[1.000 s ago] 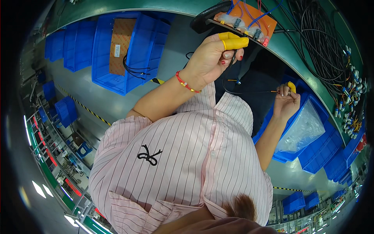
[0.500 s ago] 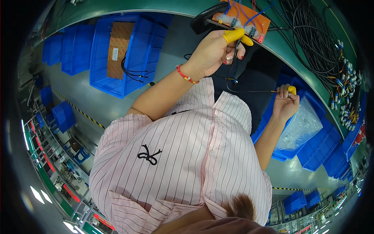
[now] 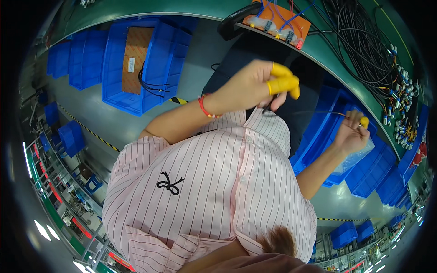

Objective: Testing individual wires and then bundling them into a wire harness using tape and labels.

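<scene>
Thin dark wire (image 3: 314,112) stretched taut across the chest, between both hands, just above a black stool seat or dark surface below. Held apart like that probably to keep it straight for handling; judgement only.

Left hand (image 3: 255,86): raised in front of the pink striped shirt (image 3: 218,182), fingers curled, yellow finger cots (image 3: 283,83) on thumb and fingertips, pinching the near end of the wire at about collar level. Red string bracelet (image 3: 205,107) on the wrist. Forearm bent, elbow out to the person's left.

Right hand (image 3: 350,134): further out and lower, fingers closed, yellow cot on one fingertip, pinching the far end of the wire. Arm half extended over a blue bin (image 3: 318,132) holding a clear plastic bag (image 3: 359,154).

Around: green table (image 3: 337,59) edge ahead, with an orange fixture board (image 3: 280,20) with small connectors, and a big bundle of black cables (image 3: 359,41) with tagged ends at the right. Blue crates (image 3: 145,63) on the grey floor to the left, one with a cardboard sheet and black wires inside. More blue bins lower right.
</scene>
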Motion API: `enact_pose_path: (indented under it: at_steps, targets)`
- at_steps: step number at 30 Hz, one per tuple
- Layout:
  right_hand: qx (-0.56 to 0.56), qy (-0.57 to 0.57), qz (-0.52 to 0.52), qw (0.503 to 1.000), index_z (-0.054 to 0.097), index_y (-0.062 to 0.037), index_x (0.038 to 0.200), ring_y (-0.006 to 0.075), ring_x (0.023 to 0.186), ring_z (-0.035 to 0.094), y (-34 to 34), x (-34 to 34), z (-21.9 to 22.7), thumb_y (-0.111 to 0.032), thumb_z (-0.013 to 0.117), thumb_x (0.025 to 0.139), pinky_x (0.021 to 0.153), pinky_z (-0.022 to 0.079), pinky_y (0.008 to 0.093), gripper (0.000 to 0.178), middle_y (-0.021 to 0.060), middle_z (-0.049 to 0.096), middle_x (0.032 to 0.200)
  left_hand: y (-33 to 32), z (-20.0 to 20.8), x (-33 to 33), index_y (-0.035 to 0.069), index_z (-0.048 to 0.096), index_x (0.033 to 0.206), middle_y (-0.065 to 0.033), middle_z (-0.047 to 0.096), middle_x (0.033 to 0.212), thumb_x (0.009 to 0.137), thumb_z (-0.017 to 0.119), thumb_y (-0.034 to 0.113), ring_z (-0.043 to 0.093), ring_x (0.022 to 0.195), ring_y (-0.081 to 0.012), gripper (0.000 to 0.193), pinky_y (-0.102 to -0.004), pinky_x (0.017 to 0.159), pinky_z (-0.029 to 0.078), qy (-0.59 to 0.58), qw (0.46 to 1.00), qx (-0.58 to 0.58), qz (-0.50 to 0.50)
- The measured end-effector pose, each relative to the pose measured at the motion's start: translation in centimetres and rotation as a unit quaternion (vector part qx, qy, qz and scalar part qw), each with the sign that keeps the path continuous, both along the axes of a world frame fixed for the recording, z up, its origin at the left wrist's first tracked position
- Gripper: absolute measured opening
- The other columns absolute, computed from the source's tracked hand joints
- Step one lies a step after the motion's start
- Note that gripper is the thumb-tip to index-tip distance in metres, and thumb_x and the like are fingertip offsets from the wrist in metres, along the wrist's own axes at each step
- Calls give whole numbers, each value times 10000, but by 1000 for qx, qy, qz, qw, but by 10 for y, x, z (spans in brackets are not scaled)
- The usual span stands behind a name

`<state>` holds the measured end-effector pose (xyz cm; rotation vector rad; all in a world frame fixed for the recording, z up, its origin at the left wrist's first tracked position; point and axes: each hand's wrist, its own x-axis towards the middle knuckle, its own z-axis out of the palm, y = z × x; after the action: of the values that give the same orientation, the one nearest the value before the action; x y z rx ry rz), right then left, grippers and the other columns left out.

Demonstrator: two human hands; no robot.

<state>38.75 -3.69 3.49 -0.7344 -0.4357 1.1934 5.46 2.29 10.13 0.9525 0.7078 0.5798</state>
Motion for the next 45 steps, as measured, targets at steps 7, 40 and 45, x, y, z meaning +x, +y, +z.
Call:
enact_pose_path:
  at_steps: [7,40,45]
  targets:
    - [114,-17,-80,990,382,-53,685,198,683,322,35,68,86,-113,502,601,741,287,371,158,75,348,665,84,38,54,-54,561,1215,-109,697,954,945,571,100,682,815,-154,310,-258,780,534,-84,953,248,150]
    - [-44,-554,198,807,650,-32,1113,187,837,563,5,-132,7,-139,637,906,778,441,307,234,45,616,849,2,-40,-2,-25,620,998,-105,600,880,885,638,72,582,696,-196,151,-284,631,457,202,914,351,-11]
    - [-171,-172,92,966,621,39,1070,73,545,434,0,-86,12,-104,556,952,536,381,249,196,-1,512,671,13,-47,-23,-2,659,1043,-89,602,889,890,630,61,570,679,-179,167,-270,604,435,254,892,374,-3]
